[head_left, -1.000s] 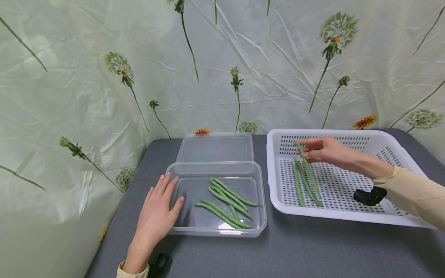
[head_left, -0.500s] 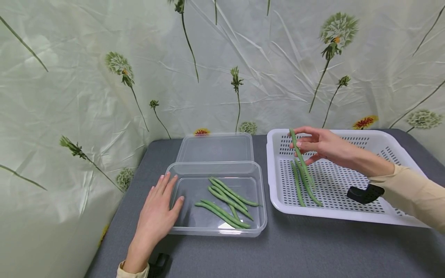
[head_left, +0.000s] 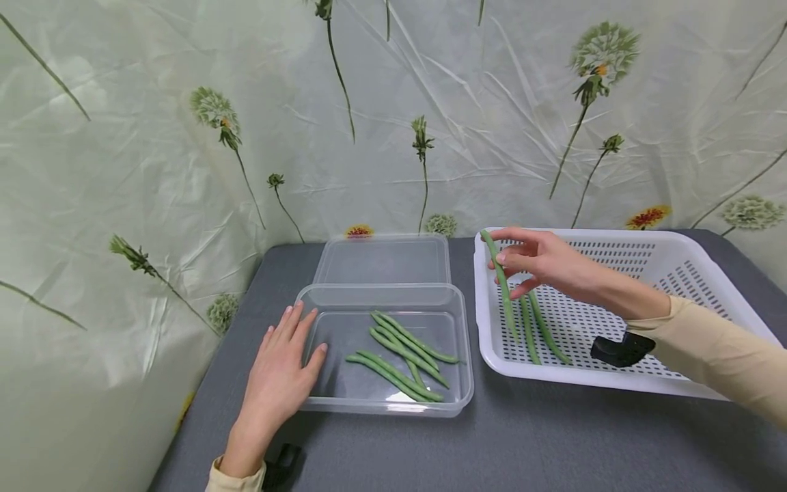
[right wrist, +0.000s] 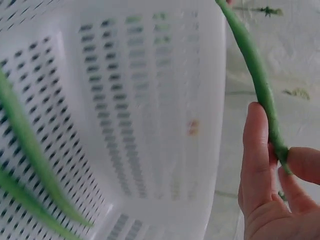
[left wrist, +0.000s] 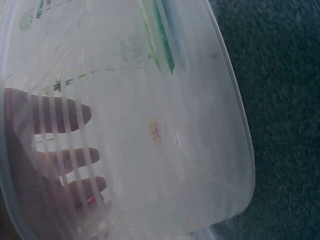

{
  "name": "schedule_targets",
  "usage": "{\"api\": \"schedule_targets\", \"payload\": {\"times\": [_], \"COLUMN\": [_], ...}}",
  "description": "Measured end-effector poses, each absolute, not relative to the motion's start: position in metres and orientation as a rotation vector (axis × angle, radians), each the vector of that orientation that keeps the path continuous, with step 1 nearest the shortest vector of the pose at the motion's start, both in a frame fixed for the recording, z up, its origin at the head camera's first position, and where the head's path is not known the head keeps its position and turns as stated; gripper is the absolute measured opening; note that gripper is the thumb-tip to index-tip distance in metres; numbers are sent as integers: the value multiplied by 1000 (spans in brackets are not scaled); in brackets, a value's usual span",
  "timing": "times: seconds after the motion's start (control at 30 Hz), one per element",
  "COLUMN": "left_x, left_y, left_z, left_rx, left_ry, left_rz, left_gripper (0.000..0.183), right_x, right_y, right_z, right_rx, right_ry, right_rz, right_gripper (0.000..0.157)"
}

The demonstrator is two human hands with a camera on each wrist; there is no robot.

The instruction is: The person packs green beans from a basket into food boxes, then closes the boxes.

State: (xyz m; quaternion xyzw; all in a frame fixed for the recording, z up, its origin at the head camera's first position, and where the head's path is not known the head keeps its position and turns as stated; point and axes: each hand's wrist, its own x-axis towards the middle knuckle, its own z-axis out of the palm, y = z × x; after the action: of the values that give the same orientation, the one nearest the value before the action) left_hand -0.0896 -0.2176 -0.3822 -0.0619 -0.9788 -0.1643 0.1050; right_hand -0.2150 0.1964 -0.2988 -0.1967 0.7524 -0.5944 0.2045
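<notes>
Between the thumb and fingers of my right hand [head_left: 544, 263] a green bean [head_left: 503, 290] is pinched near its far end, raised over the left side of the white basket [head_left: 590, 376]. Two more green beans [head_left: 546, 331] lie on the basket's perforated floor below. In the right wrist view the pinched bean [right wrist: 257, 75] slants past the basket's wall. My left hand [head_left: 278, 379] rests with fingers spread at the left rim of the clear plastic container [head_left: 384, 410]. Several green beans [head_left: 402, 355] lie in that container. Through its wall, the left wrist view shows blurred fingers [left wrist: 65, 160].
A clear flat lid [head_left: 384, 260] lies behind the container. Both containers stand side by side on a grey cloth-covered table [head_left: 522, 437], a narrow gap between them. Behind hangs a pale sheet with printed flowers [head_left: 369, 164].
My right hand has lifted the green bean and carried it left toward the basket's left rim. The left hand has stayed in place.
</notes>
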Motion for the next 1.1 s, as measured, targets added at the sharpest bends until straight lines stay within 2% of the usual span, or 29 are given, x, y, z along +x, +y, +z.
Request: {"api": "schedule_targets", "payload": {"times": [0.2, 0.67, 1.1], "left_x": [-91, -89, -89], "left_y": [-216, -217, -217], "left_z": [-380, -381, -381], "left_rx": [-187, -171, -177], "left_ry": [-2885, -2878, -2885], "left_rz": [-474, -475, -479], "left_gripper": [60, 59, 59], "right_x": [-213, -210, -207], "right_y": [172, 112, 93], "right_z": [-300, -306, -309], "right_rx": [-620, -752, -781], "right_ry": [2034, 1999, 1914], "right_rz": [-1643, -1469, -1388], "right_gripper": [57, 43, 37]}}
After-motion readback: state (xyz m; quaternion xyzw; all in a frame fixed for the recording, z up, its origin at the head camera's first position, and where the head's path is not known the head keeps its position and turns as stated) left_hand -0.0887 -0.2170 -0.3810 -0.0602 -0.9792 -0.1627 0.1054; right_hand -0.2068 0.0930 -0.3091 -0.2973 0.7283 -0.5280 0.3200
